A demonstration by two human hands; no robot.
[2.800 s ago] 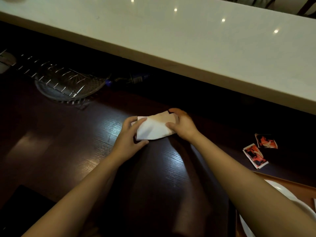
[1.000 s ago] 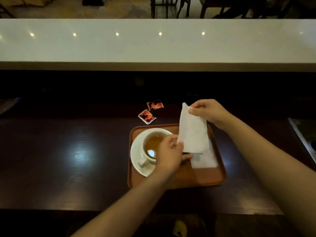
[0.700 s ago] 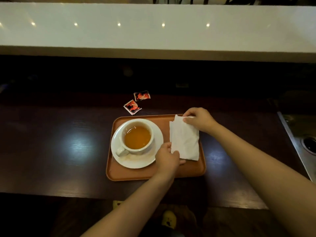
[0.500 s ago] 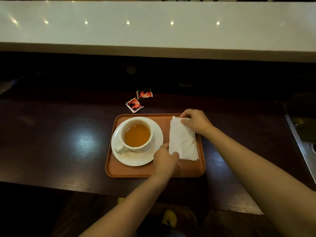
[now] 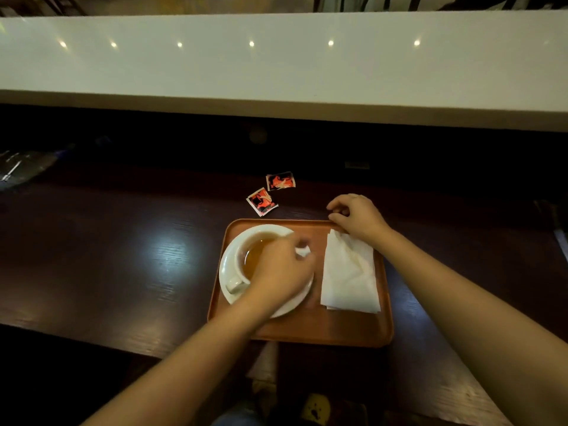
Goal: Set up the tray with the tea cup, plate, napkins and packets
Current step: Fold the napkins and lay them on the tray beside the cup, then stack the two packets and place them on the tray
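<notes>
An orange tray (image 5: 307, 333) sits on the dark wooden counter. On its left half stands a white cup of tea (image 5: 246, 256) on a white plate (image 5: 227, 272). Folded white napkins (image 5: 349, 278) lie flat on its right half. Two red and black packets (image 5: 262, 202) (image 5: 280, 181) rest on the counter just beyond the tray. My left hand (image 5: 276, 269) hovers blurred over the cup's right side, fingers loosely curled, holding nothing. My right hand (image 5: 356, 215) is at the tray's far right corner, off the napkins, fingers curled and empty.
A long white counter top (image 5: 276, 66) runs across the back, above a dark recess. A clear wrapped object (image 5: 21, 167) lies at the far left. A metal edge (image 5: 561, 238) shows at the far right. Dark wood (image 5: 107, 256) stretches left of the tray.
Both hands have let go of the napkin, which now lies flat on the tray. My left hand moved up over the cup. My right hand shifted to the tray's far corner.
</notes>
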